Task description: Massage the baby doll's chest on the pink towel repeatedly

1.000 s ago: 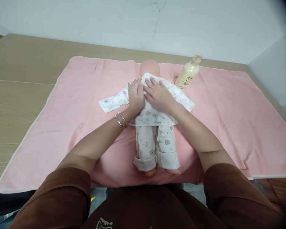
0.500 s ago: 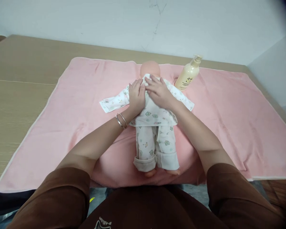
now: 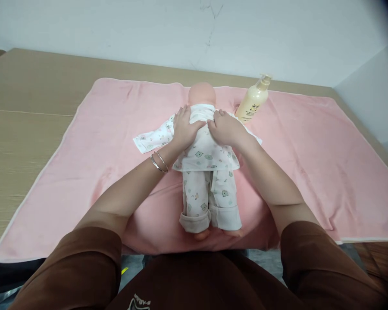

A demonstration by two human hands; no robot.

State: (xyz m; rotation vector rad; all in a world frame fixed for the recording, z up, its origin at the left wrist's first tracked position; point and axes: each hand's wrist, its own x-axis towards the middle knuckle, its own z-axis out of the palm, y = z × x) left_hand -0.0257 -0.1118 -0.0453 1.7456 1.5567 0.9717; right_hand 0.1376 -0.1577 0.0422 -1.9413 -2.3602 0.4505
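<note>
A baby doll (image 3: pixel 202 94) lies on a pink blanket, its head away from me and its feet near the table's front edge. It wears a white printed top (image 3: pixel 203 153) and matching trousers (image 3: pixel 195 196) with rolled cuffs. My left hand (image 3: pixel 186 127) rests flat on the left upper part of the top, thumb pointing inward. On the right upper part lies my right hand (image 3: pixel 226 128), palm down with its thumb out. Both hands touch the cloth with fingers extended, and neither grips anything. The doll's right-hand sleeve is mostly hidden behind my right hand and wrist.
A cream pump bottle (image 3: pixel 254 101) leans or lies on the blanket right of the doll's head. The pink blanket (image 3: pixel 310 163) covers much of the wooden table (image 3: pixel 29 103). A white wall (image 3: pixel 132 34) stands behind the table.
My hands have spread apart from the middle of the doll's upper back, the right one moving rightward and a little toward me. More of the top's neckline shows between them.
</note>
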